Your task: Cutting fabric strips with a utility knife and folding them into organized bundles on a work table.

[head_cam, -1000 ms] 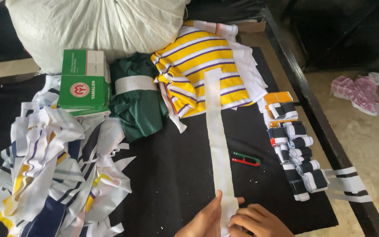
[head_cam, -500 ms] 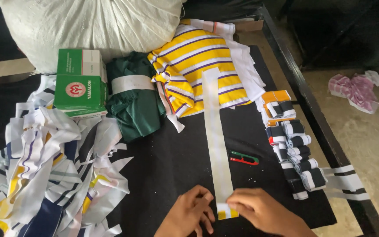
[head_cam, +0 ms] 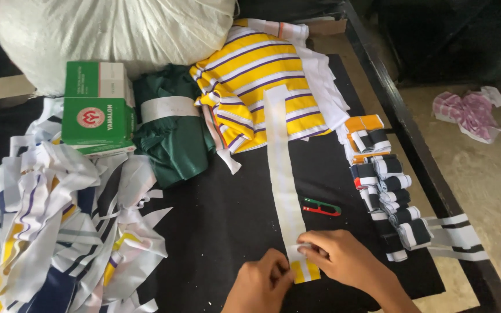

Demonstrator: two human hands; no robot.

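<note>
A long white fabric strip (head_cam: 280, 174) lies lengthwise on the black table (head_cam: 227, 220), running from the near edge up onto a yellow striped garment (head_cam: 259, 87) at the far side. Its near end, showing a yellow and white piece (head_cam: 305, 270), sits close to the table's near edge. The right hand (head_cam: 343, 258) rests on that end, fingers curled and pinching the strip's edge. The left hand (head_cam: 259, 284) lies just beside it, fingers bent and pressing the yellow piece flat; how firmly it grips cannot be told.

Just right of the strip lies a small red and green clipper (head_cam: 322, 207). Along the table's right edge runs a row of folded striped pieces (head_cam: 387, 191), orange, black and white. A heap of loose striped strips (head_cam: 59, 226) covers the near left corner. Beyond it stand green boxes (head_cam: 97, 110), with a dark green bundle (head_cam: 172, 133) beside them and a large white sack (head_cam: 117, 26) at the far edge.
</note>
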